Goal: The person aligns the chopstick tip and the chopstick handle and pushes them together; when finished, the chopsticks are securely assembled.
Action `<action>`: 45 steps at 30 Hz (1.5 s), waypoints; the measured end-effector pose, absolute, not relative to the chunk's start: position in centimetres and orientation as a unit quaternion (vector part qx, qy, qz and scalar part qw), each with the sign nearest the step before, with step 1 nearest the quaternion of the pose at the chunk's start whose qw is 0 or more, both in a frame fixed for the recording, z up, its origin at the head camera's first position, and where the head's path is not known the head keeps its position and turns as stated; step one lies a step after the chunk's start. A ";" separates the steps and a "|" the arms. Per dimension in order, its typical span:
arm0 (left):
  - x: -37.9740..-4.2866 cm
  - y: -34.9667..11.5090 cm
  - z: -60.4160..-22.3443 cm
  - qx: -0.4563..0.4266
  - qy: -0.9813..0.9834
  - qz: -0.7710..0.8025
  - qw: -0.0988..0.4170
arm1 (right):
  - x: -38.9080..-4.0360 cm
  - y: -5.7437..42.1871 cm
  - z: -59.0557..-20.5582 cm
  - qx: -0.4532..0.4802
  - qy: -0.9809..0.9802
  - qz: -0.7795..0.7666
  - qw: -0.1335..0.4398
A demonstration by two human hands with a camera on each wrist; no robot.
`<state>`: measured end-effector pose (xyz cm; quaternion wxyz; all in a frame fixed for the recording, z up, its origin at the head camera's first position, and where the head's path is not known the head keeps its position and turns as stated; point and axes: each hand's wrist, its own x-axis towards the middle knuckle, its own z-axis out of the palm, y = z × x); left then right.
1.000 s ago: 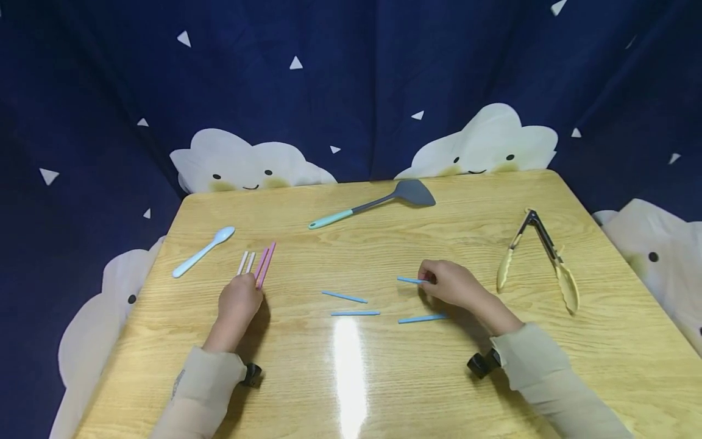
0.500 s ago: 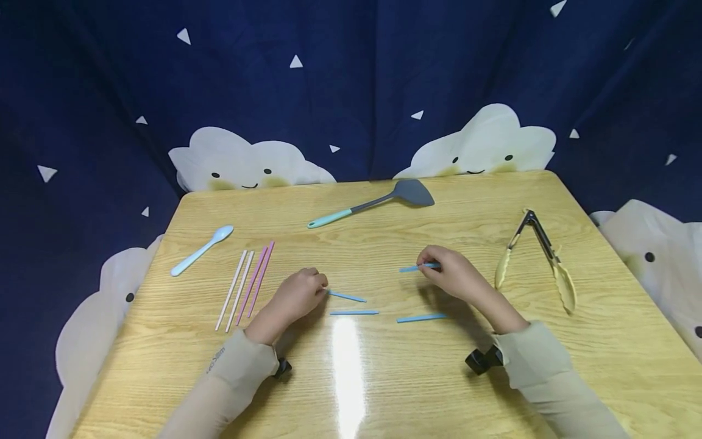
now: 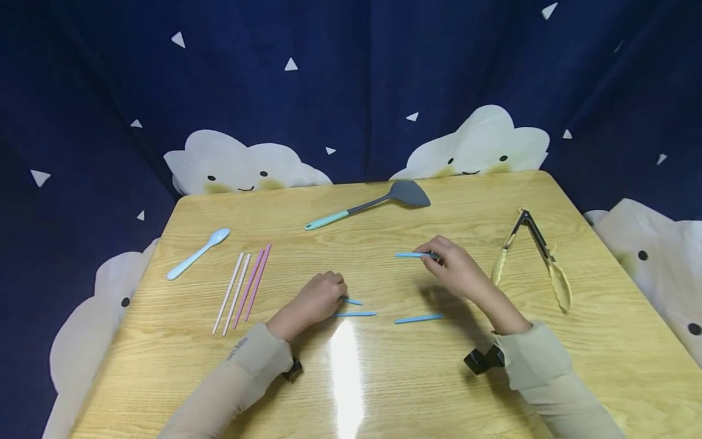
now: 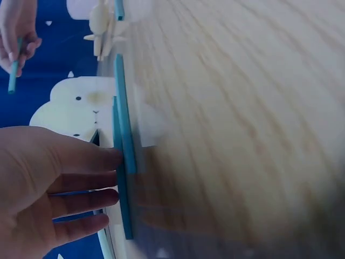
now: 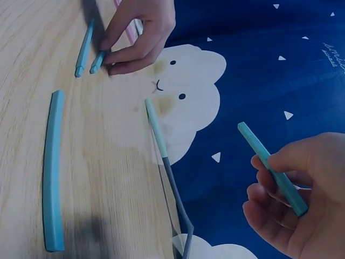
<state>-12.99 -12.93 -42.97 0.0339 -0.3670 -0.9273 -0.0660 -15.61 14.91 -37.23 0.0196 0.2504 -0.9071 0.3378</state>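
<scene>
Shifting rightward since a second ago, the left hand (image 3: 318, 297) is no longer covering the lower parts of two straight white sticks (image 3: 227, 294) and two straight pink sticks (image 3: 258, 283), and is now bending over one slim light-blue stick (image 3: 353, 301) near the middle of a pale wood-grain table (image 3: 329, 256). Its thumb and fingertips are pinching that stick, leaving hardly any gap. Also moving up, the right hand (image 3: 451, 263) is holding a second light-blue stick (image 3: 407, 255) clear of the tabletop, pinching it between thumb and curled fingers. Behind and beside the table, a dark-blue fabric curtain (image 3: 351, 79) is hanging, carrying printed white triangles and smiling clouds. Its folds are dropping past the back edge. The tabletop's yellowish grain is running from side to side, and a bright streak of glare (image 3: 347, 378) is shining on the near part. Two beige sleeves (image 3: 543, 366) are reaching in from the near edge. At right, metal-and-black tongs with cream scalloped tips (image 3: 539, 238) are lying spread apart. Toward the back, a dark-grey spatula with a mint-green handle (image 3: 368, 204) is lying aslant, while a pale-blue spoon (image 3: 198, 253) is resting at left, near the white sticks. Smallest of all, a third light-blue stick (image 3: 359, 314) is lying just beside the left hand's stick, and a fourth light-blue stick (image 3: 418, 319) is lying to its right.
</scene>
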 end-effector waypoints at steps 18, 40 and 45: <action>-13.7 -13.3 -41.8 -0.309 -0.939 -0.150 -0.007 | -15.8 14.9 -36.6 0.219 -0.905 0.364 0.033; -13.8 -12.2 -35.3 -0.256 -0.893 -0.361 0.082 | -15.5 14.6 -34.2 0.248 -0.887 0.382 0.075; -13.9 -11.8 -34.6 -0.269 -0.877 -0.387 0.096 | -15.3 14.5 -33.6 0.258 -0.882 0.387 0.082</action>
